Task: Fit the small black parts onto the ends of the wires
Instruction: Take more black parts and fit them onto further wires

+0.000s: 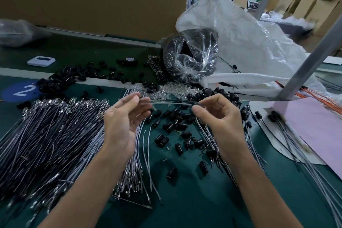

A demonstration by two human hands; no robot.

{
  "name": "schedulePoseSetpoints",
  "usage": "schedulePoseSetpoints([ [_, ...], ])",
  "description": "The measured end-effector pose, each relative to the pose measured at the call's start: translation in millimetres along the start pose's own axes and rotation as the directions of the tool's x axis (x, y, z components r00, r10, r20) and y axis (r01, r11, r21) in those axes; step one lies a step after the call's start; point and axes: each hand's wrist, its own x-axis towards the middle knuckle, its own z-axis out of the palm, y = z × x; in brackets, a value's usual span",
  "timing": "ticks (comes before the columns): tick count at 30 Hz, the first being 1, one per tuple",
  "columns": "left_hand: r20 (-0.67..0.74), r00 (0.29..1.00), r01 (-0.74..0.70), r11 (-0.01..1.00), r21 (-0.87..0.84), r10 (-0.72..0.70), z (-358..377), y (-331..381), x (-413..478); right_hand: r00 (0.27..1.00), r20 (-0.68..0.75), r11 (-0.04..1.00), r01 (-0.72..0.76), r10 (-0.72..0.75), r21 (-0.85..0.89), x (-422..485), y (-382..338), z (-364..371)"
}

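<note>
My left hand [124, 118] and my right hand [220, 114] are raised over the green table [194, 200], and a thin wire [170, 102] stretches between them. The left fingertips pinch one end of it. The right thumb and forefinger pinch the other end, where a small black part [198, 105] shows between the fingers. More wires hang down from under the right hand. A big heap of grey wires [51, 135] with metal ends lies at the left. Loose small black parts [172, 126] are scattered below and between my hands.
A clear bag of black parts [190, 57] and a large white plastic sack [240, 39] stand behind. Clear small pieces [172, 89] lie in a strip. A pink sheet [314, 129], finished wires [288, 144] and a grey post [311, 57] are at the right. A white device [41, 60] sits far left.
</note>
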Motion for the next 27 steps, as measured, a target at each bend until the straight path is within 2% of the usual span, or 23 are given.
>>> schedulePoseSetpoints([
  [1, 0.036, 0.999, 0.029, 1.0, -0.002, -0.029, 0, 1, -1, 1.0, -0.002, 0.987, -0.03, 0.031, 0.16, 1, -2, -3],
  [3, 0.093, 0.994, 0.047, 0.999, 0.017, -0.049, -1, 2, -3, 0.997, 0.031, 0.872, -0.082, 0.076, 0.483, 3, -6, -7],
  [4, 0.113, 0.993, 0.035, 0.998, 0.048, -0.04, -1, 2, -4, 0.996, 0.055, 0.806, -0.094, 0.076, 0.584, 3, -7, -9],
  [6, 0.15, 0.989, -0.022, 0.987, 0.161, -0.003, 2, 1, -7, 0.992, 0.119, 0.746, -0.11, 0.042, 0.656, 3, -8, -9],
  [8, 0.206, 0.978, -0.088, 0.962, 0.257, 0.035, 6, -2, -11, 0.986, 0.165, 0.763, -0.125, 0.024, 0.634, 1, -8, -5],
  [11, 0.316, 0.948, -0.145, 0.945, 0.292, 0.048, 8, -5, -13, 0.983, 0.176, 0.868, -0.138, 0.059, 0.476, -3, -7, 3],
  [14, 0.422, 0.906, -0.143, 0.922, 0.359, -0.024, 8, -8, -14, 0.982, 0.187, 0.975, -0.058, 0.018, 0.213, -7, -3, 12],
  [17, 0.457, 0.883, -0.096, 0.915, 0.393, -0.103, 7, -13, -15, 0.978, 0.207, 0.999, 0.011, -0.018, 0.036, -10, -2, 20],
  [21, 0.479, 0.867, -0.042, 0.94, 0.34, -0.134, 7, -14, -13, 0.976, 0.214, 0.999, 0.039, -0.034, -0.02, -12, -3, 22],
  [27, 0.453, 0.891, -0.042, 0.992, 0.115, -0.015, 8, -12, -13, 0.967, 0.253, 0.999, 0.017, -0.01, -0.027, -13, -5, 24],
])
